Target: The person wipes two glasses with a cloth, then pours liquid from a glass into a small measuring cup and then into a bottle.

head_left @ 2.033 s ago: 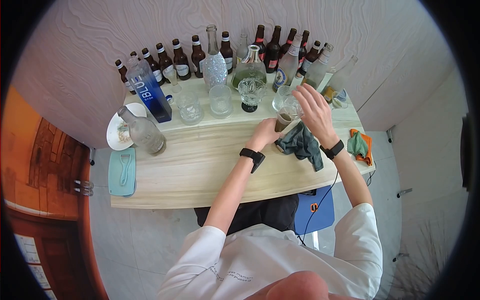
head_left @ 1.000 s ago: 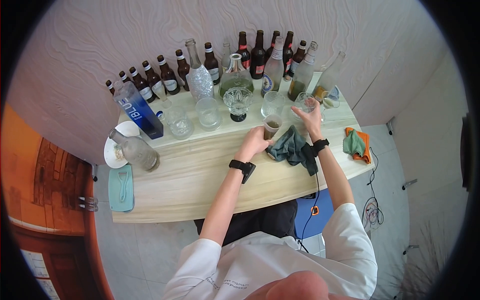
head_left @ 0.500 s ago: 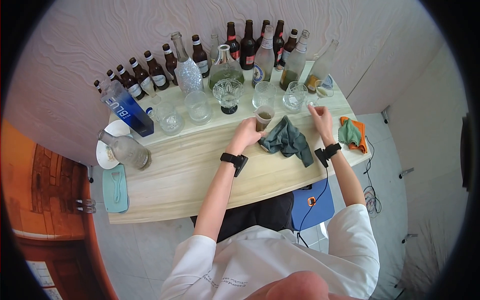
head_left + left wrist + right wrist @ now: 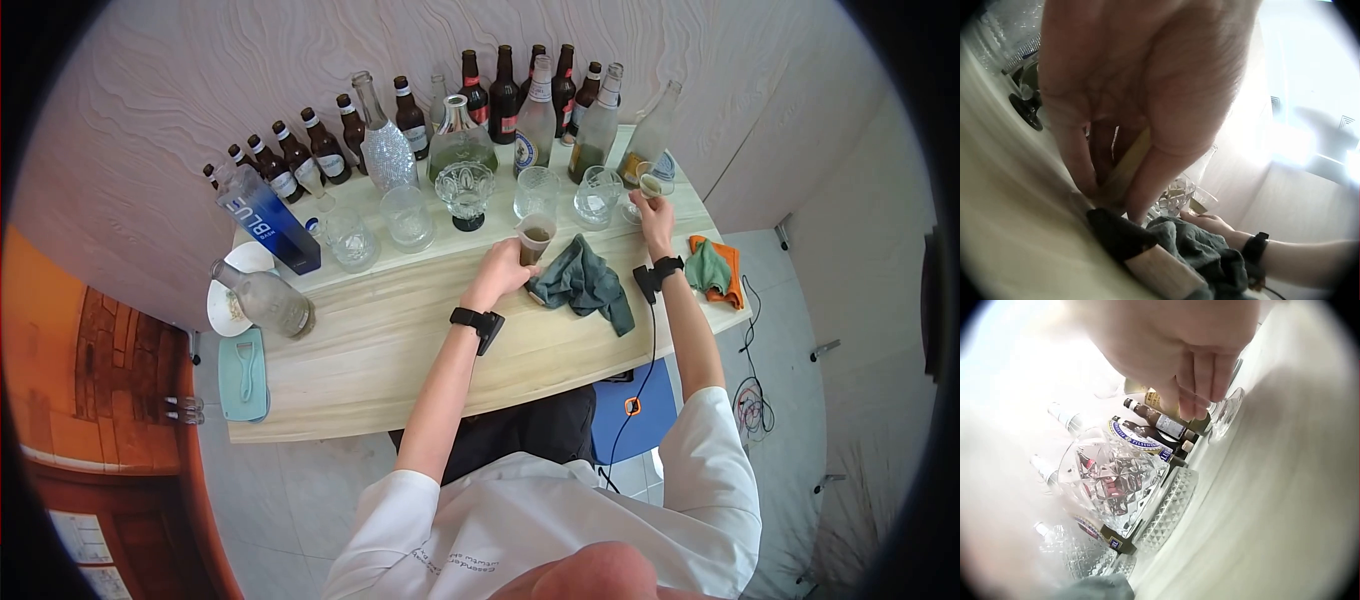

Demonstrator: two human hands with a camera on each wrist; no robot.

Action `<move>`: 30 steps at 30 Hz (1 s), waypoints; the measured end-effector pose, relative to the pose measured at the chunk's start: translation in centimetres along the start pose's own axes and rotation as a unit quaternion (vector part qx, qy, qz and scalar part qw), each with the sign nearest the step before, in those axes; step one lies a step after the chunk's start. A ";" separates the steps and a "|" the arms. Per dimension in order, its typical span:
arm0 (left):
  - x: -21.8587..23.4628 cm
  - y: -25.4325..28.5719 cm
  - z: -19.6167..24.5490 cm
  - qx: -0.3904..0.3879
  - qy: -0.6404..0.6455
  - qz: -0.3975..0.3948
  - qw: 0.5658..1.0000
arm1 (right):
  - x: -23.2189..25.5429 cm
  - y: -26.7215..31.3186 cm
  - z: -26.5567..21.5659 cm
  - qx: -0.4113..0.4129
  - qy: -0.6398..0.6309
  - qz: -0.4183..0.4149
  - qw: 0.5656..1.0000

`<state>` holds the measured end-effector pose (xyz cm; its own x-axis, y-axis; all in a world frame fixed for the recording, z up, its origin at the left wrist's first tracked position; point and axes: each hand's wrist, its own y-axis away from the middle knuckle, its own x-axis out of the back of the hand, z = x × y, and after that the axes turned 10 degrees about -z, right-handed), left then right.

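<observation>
My left hand (image 4: 503, 270) grips a small clear cup (image 4: 537, 232) of brownish liquid over the front of the table. In the left wrist view, fingers and thumb curl around its lower part. At the right end, the thumb and fingers of my right hand (image 4: 656, 224) pinch the stem of a small stemmed glass (image 4: 651, 186). Its round foot (image 4: 1229, 415) shows close to the tabletop in the right wrist view. A cut-glass tumbler (image 4: 596, 205) stands left of the right hand. Between the hands lies a crumpled dark green cloth (image 4: 580, 280).
Several glasses and a black-footed goblet (image 4: 466, 190) line the table's raised back part. Behind them stand brown beer bottles (image 4: 411, 122) and a green-filled decanter (image 4: 463, 155). Left are a blue bottle (image 4: 272, 225), a clear bottle (image 4: 275, 305) and a peeler (image 4: 246, 372). Folded cloths (image 4: 712, 270) lie right.
My right hand has let go of the cut-glass tumbler, moved right and taken the stemmed glass by its stem. The left hand still holds the cup. The head view has shifted.
</observation>
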<state>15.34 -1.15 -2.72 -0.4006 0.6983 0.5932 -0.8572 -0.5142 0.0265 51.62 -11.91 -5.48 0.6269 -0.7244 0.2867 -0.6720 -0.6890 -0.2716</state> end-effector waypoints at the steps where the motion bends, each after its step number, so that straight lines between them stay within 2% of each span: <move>1: 0.0 0.0 0.0 -0.002 0.003 -0.002 1.000 | 0.0 0.2 -0.3 0.007 -0.005 -0.001 1.000; 5: 0.2 -0.1 0.0 -0.006 0.002 -0.008 1.000 | 0.3 0.9 -1.7 0.018 -0.018 0.012 1.000; 9: 0.3 0.1 0.3 -0.003 -0.001 -0.011 1.000 | 1.7 0.7 -3.2 0.031 0.022 0.008 0.999; 14: 0.0 0.0 -0.2 -0.007 -0.005 0.002 1.000 | 2.8 2.0 -8.6 0.071 0.033 -0.019 0.997; 19: 0.1 0.2 0.0 -0.020 -0.005 0.001 1.000 | 2.9 4.1 -14.2 0.065 0.063 -0.048 0.995; 23: 0.1 0.2 -0.9 -0.032 0.008 0.001 0.999 | 1.6 6.3 -16.7 0.072 0.096 -0.102 0.987; 30: 0.5 1.6 -0.9 -0.017 0.016 -0.002 1.000 | -3.3 11.8 -19.2 0.066 0.071 -0.169 0.981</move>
<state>13.49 -1.15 -3.07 -0.4069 0.7167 0.5664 -0.8694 -0.4941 0.0006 34.06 -17.26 8.02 0.7380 -0.4495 0.5033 -0.3721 -0.8933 -0.2522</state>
